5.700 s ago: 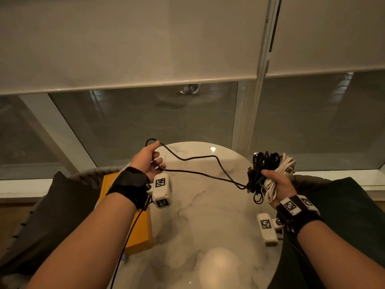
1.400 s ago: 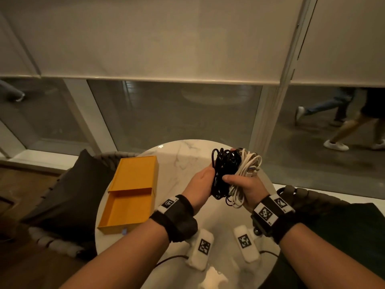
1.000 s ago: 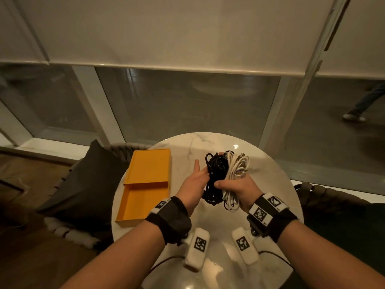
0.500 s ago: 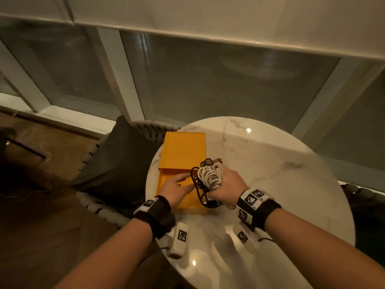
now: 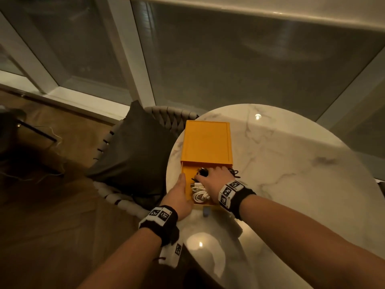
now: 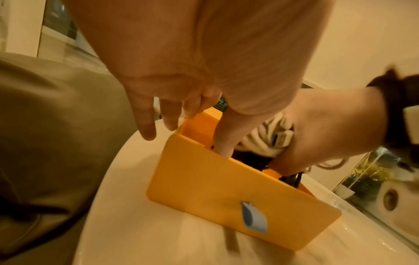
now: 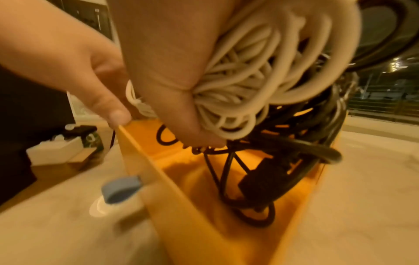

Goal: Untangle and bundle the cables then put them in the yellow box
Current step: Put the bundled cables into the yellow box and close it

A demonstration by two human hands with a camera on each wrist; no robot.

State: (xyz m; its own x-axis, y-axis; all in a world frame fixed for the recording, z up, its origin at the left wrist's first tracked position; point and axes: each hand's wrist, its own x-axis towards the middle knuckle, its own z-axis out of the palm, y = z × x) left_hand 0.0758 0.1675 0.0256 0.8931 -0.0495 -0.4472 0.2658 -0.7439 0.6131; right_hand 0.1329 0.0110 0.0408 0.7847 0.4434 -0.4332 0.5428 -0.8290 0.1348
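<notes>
Your right hand (image 5: 216, 180) has its fingers curled around the coiled bundle of white cable (image 7: 256, 80) and thin black cable (image 7: 294, 143), and it holds this bundle down inside the open tray of the flat yellow box (image 5: 207, 140). The black loops at the bottom already touch the floor of the tray; the white coil is higher, under your palm. One short black loop (image 5: 234, 173) hangs over the right wall of the tray.

Your left hand (image 5: 179, 197) is at the left wall of the same tray. The thumb tip (image 7: 118, 114) rests on the top edge of the wall, and the other fingers (image 6: 147, 125) are straight and relaxed outside it, so this hand only steadies the box and grips nothing.

I judge the task is nearly finished: the cables are bundled and almost in the box. What is left is to release the bundle, to tuck in the loose loop, and maybe to slide the tray shut by its small blue-grey pull tab (image 6: 254, 218).

The box lies at the left side of a round white marble table (image 5: 291, 163). Beside the table there is a woven chair with a dark cushion (image 5: 133, 147), a wooden floor (image 5: 52, 205), and behind them big windows (image 5: 239, 63) with a pale roller blind.
</notes>
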